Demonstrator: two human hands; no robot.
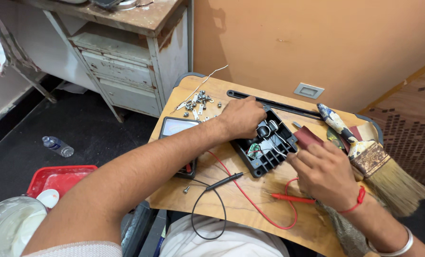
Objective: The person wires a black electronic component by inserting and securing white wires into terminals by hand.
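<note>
Black casing (265, 147) under hands, paintbrush (379, 164), screws (198, 101) nearby

on the small table (250, 200), screws (199, 101) lie behind the meter (177, 127), brush (374, 159) right of the housing (266, 151).

The left hand (243, 116) rested on the open black plastic casing (265, 143) near the middle of the wooden table (250, 209), while the right hand (324, 173) touched its right side. A red probe (291, 197) and a black probe (224, 181) lay toward the near edge, a paintbrush (365, 154) at the right edge, screws (198, 102) near the far-left corner.
</note>
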